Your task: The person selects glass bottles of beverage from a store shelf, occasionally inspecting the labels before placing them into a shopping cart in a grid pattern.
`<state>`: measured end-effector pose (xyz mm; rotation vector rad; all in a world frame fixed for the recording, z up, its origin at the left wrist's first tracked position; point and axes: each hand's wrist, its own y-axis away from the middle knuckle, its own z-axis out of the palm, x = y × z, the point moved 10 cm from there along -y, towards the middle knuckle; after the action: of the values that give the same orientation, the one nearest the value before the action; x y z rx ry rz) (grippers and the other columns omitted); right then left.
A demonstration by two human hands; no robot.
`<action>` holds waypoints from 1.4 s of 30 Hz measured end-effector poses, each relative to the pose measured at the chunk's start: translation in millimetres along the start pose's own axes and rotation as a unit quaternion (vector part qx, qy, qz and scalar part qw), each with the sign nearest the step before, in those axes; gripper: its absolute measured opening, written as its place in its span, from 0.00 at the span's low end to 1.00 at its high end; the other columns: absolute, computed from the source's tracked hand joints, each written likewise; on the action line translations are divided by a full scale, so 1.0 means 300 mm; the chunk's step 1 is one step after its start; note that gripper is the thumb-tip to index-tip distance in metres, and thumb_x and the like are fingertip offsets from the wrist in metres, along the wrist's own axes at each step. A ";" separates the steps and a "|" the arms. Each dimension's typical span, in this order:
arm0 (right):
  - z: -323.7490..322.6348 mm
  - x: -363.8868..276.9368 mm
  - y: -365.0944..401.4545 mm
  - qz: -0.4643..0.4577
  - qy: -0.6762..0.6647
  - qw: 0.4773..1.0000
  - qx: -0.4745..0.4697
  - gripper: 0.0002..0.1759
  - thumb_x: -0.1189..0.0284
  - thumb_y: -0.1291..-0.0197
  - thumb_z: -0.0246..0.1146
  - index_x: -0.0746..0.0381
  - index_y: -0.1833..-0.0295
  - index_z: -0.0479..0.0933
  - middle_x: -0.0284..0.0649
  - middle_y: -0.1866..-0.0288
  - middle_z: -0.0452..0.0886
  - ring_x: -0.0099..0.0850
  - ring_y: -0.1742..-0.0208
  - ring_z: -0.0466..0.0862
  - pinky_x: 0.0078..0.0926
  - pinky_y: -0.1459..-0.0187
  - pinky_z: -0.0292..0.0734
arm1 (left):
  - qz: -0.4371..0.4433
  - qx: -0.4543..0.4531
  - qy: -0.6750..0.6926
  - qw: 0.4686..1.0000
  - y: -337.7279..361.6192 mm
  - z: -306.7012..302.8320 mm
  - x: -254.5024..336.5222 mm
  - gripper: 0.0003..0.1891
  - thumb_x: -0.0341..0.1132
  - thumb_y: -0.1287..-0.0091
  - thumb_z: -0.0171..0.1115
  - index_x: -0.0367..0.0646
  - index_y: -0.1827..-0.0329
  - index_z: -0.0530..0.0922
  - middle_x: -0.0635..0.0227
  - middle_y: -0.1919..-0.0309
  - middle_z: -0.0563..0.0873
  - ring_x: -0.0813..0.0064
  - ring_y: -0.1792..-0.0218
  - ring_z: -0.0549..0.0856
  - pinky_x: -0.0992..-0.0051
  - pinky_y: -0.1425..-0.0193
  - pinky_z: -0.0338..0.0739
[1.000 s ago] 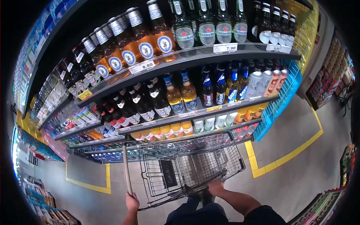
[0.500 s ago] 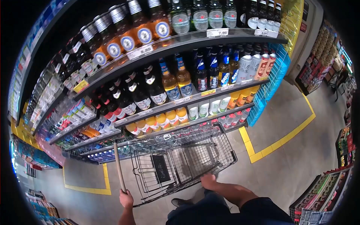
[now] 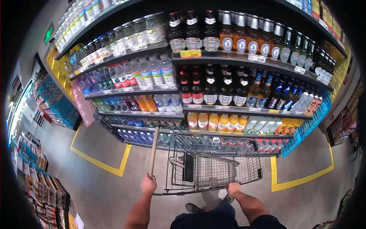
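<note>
Probably to steady the cart (image 3: 188, 167), your left hand (image 3: 148, 184) grasped its handle (image 3: 153, 152), your right hand (image 3: 234, 188) its near edge (image 3: 202, 191).

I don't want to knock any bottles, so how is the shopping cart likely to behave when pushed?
The shopping cart will probably feel light for its size: it is open wire mesh, with the floor showing through. It looks like metal, so it should hardly flex. It would likely roll easily on the smooth-looking floor, though its wheels are hard to make out.
</note>
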<state>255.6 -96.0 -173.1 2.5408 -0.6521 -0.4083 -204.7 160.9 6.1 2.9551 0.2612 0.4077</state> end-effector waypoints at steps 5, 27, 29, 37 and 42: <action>0.034 -0.201 -0.020 -0.040 0.031 0.999 -0.018 0.14 0.64 0.41 0.58 0.51 0.56 0.87 0.41 0.54 0.88 0.40 0.45 0.84 0.38 0.36 0.72 | -0.015 0.018 -0.028 0.999 -0.101 -0.046 -0.156 0.17 0.46 0.33 0.61 0.43 0.52 0.74 0.50 0.65 0.88 0.46 0.60 0.87 0.51 0.52 0.80; 0.043 -0.783 -0.167 -0.225 0.145 0.952 -0.152 0.16 0.66 0.39 0.58 0.51 0.48 0.83 0.43 0.39 0.79 0.41 0.36 0.76 0.46 0.44 0.76 | 0.002 0.040 -0.110 0.993 -0.669 -0.275 -0.506 0.21 0.48 0.40 0.69 0.44 0.56 0.71 0.55 0.70 0.88 0.48 0.64 0.87 0.53 0.57 0.82; 0.055 -0.748 -0.192 -0.220 0.150 0.955 -0.130 0.15 0.65 0.39 0.58 0.52 0.49 0.84 0.42 0.41 0.80 0.41 0.37 0.76 0.47 0.45 0.76 | -0.004 0.040 -0.116 0.992 -0.718 -0.284 -0.534 0.21 0.47 0.40 0.69 0.44 0.56 0.71 0.55 0.70 0.88 0.48 0.64 0.87 0.54 0.57 0.82; 0.010 -0.858 -0.214 -0.185 0.108 0.970 -0.115 0.19 0.51 0.32 0.57 0.52 0.54 0.84 0.35 0.53 0.85 0.42 0.39 0.75 0.49 0.46 0.75 | -0.018 0.039 -0.128 0.991 -0.902 -0.347 -0.614 0.19 0.45 0.39 0.68 0.44 0.56 0.70 0.57 0.69 0.88 0.50 0.64 0.88 0.54 0.57 0.82; 0.072 -0.956 -0.226 -0.120 0.118 0.979 -0.115 0.18 0.53 0.31 0.56 0.52 0.52 0.83 0.37 0.51 0.85 0.43 0.37 0.74 0.51 0.43 0.72 | -0.004 0.027 -0.105 0.994 -1.005 -0.387 -0.676 0.20 0.44 0.40 0.68 0.43 0.53 0.71 0.57 0.67 0.88 0.52 0.62 0.88 0.56 0.55 0.82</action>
<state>30.7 95.7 -179.6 2.4005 -0.1962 -0.2395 -475.2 429.9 14.3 3.0160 0.2616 0.0895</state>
